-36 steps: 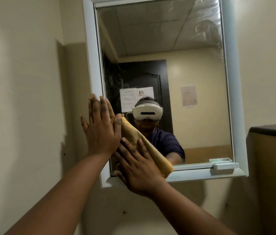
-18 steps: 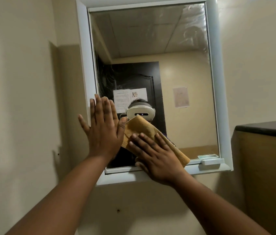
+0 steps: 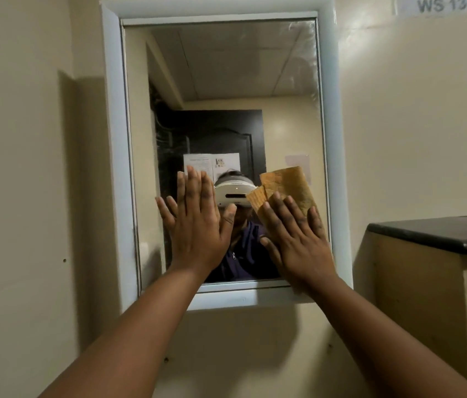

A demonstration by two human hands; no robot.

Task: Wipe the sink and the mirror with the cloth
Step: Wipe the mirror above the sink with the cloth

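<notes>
While the right hand (image 3: 298,242) presses the cloth (image 3: 287,188) flat-fingered at the mirror (image 3: 226,67) glass's lower right corner, left hand (image 3: 195,222) flat, upper glass looks unwiped; sink unseen

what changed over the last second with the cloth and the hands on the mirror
The right hand slid the cloth across the mirror from its lower left, beside the left hand, to the lower right edge. The left hand stayed flat on the glass, and the right hand kept pressing the cloth with straight fingers.

Head camera faces the wall mirror (image 3: 221,81) close, angled slightly upward
</notes>
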